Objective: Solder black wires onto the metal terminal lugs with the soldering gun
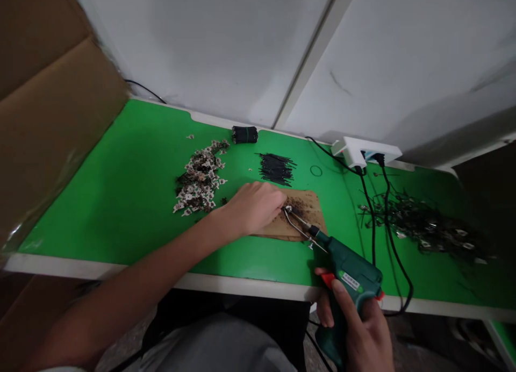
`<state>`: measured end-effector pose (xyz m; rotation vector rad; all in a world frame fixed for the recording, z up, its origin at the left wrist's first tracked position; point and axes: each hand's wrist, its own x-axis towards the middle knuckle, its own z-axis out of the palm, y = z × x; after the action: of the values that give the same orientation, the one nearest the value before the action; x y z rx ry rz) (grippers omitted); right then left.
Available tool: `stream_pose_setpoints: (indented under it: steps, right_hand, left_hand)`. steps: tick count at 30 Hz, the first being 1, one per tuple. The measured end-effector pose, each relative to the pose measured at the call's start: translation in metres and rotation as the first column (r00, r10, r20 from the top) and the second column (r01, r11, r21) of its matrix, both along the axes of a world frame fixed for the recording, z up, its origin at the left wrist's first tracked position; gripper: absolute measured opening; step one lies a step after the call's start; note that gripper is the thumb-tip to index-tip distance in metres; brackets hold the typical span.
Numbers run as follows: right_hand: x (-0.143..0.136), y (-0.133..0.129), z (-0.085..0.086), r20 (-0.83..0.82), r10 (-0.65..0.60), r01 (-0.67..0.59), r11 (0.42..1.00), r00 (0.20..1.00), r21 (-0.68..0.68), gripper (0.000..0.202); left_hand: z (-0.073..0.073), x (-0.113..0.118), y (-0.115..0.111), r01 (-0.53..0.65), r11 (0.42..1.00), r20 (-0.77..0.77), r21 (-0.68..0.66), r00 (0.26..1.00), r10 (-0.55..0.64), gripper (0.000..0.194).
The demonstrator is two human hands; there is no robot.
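My right hand is wrapped around the handle of a green soldering gun, a finger at its red trigger. The gun's metal tip and thin feed tube point up and left over a brown board with dark burn marks. There the tip meets a small silvery metal part at the fingertips of my left hand. That hand is closed in a pinch above the board, its fingers mostly hidden behind its back. Left of it lies a heap of small metal parts. Beyond it are loose black wires.
A banded bundle of black wires lies near the wall. A white power strip has black cords running down past the gun. A tangled pile of wired parts is at the right. A cardboard box stands at the left.
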<state>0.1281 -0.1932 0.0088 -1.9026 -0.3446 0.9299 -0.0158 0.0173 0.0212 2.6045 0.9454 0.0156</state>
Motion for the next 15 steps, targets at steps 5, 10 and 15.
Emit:
stream_pose_setpoints:
  steps: [5,10,15]
  right_hand:
    - [-0.004,0.0025,0.0046,0.026,-0.01,0.01,1.0,1.0,0.005,0.052]
    - [-0.0002,0.0001,0.0008,0.01,0.008,-0.008,1.0,1.0,0.008,0.054]
    - [-0.0002,0.0007,-0.0004,0.024,0.012,-0.012,1.0,1.0,-0.006,0.056]
  left_hand:
    - [-0.0003,0.001,-0.0006,-0.004,1.0,-0.005,-0.001,1.0,0.004,0.021]
    - [-0.0055,-0.0001,-0.0002,0.011,1.0,0.016,0.018,1.0,-0.011,0.022]
    - [-0.0078,0.0001,0.0003,0.01,0.999,0.036,0.036,0.999,-0.011,0.021]
